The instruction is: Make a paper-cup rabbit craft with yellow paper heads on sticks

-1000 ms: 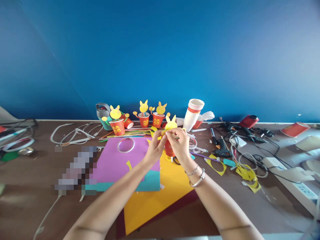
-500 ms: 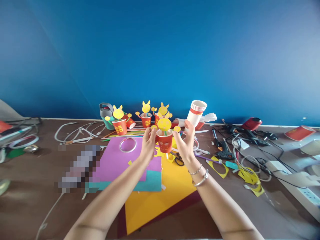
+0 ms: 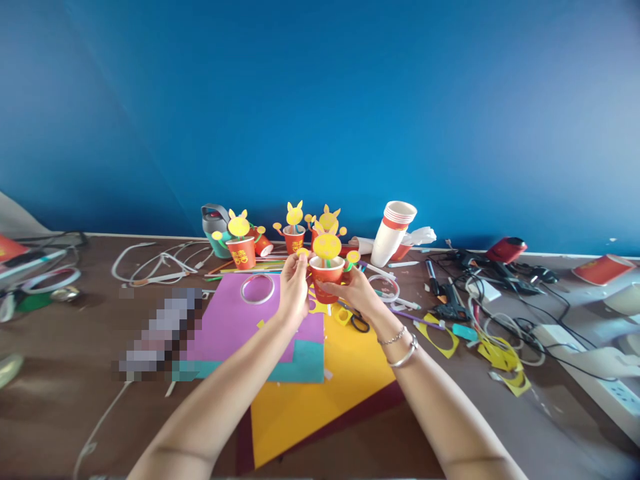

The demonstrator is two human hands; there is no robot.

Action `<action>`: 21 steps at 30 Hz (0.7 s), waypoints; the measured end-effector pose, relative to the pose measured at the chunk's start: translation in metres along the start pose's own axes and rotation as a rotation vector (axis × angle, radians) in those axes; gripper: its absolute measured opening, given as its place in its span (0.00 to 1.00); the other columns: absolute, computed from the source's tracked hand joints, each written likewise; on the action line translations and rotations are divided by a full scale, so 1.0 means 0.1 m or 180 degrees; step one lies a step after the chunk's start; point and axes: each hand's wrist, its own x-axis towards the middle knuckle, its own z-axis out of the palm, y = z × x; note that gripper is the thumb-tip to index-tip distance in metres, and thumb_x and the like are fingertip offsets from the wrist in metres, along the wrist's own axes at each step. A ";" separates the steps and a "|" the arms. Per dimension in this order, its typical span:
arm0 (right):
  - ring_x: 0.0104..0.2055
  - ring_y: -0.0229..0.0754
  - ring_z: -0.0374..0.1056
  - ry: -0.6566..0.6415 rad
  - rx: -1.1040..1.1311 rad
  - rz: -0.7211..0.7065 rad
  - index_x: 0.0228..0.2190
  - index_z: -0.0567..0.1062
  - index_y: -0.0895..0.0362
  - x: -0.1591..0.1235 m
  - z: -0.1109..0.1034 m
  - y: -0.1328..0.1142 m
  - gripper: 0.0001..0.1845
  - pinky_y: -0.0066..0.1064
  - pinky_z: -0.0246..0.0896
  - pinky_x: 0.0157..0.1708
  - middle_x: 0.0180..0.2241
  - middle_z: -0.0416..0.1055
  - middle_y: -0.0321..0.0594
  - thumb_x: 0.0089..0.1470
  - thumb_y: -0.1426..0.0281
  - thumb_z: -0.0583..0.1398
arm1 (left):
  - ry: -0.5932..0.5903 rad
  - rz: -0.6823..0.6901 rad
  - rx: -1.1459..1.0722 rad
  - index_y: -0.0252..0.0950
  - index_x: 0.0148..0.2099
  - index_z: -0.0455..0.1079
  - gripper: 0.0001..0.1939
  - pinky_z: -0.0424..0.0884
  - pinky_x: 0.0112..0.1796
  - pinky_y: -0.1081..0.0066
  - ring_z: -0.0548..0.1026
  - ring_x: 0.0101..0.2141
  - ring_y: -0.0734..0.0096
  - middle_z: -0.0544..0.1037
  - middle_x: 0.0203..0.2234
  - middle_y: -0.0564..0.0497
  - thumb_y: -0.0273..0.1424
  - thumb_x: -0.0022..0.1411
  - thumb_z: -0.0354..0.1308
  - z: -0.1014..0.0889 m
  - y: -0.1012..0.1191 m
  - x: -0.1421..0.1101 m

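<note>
Over the coloured paper I hold a red paper cup with a yellow paper animal face standing up from it. My left hand is closed at the cup's left rim, its fingertips beside a small yellow disc; part of its grip is hidden. My right hand grips the cup's right side, thumb across the front. Another yellow disc on a green stem sticks out above this hand. Behind stand similar decorated cups: one on the left, one in the middle and one partly hidden.
Purple paper, teal paper and orange paper lie in front, with a tape ring and scissors. A stack of paper cups stands at the back. Right are a glue gun, cables and a power strip.
My right hand has gone from open beside the cup to closed around its right side. The cup has shifted slightly left, and my left hand has stayed at its left rim.
</note>
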 end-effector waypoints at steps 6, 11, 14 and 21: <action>0.39 0.47 0.74 0.0090 -0.0205 -0.0039 0.42 0.74 0.59 0.00 0.00 0.00 0.28 0.36 0.70 0.37 0.41 0.78 0.46 0.37 0.63 0.71 | 0.0117 0.0022 -0.0115 0.38 0.34 0.67 0.20 0.69 0.30 0.77 0.74 0.30 0.77 0.74 0.30 0.56 0.44 0.46 0.68 0.00 0.01 0.00; 0.38 0.47 0.74 0.0010 -0.0196 0.0030 0.43 0.73 0.59 -0.01 0.00 -0.02 0.29 0.36 0.70 0.36 0.40 0.78 0.46 0.37 0.64 0.70 | 0.0062 0.0010 0.0010 0.39 0.34 0.65 0.19 0.69 0.31 0.77 0.74 0.29 0.76 0.74 0.28 0.57 0.45 0.48 0.66 0.00 0.00 -0.01; 0.37 0.47 0.74 0.0041 -0.0226 0.0022 0.42 0.74 0.59 -0.01 -0.01 -0.02 0.29 0.37 0.70 0.36 0.38 0.78 0.46 0.36 0.64 0.70 | 0.0043 0.0045 -0.0012 0.39 0.33 0.64 0.19 0.69 0.31 0.76 0.74 0.29 0.76 0.73 0.27 0.57 0.44 0.49 0.66 0.00 0.00 -0.02; 0.35 0.45 0.73 -0.0013 -0.0034 -0.0011 0.41 0.75 0.58 -0.01 -0.01 -0.07 0.28 0.36 0.70 0.36 0.36 0.78 0.44 0.35 0.65 0.71 | 0.0039 -0.0124 -0.0108 0.38 0.34 0.68 0.18 0.69 0.29 0.77 0.76 0.30 0.75 0.77 0.29 0.55 0.43 0.48 0.67 -0.02 0.00 0.00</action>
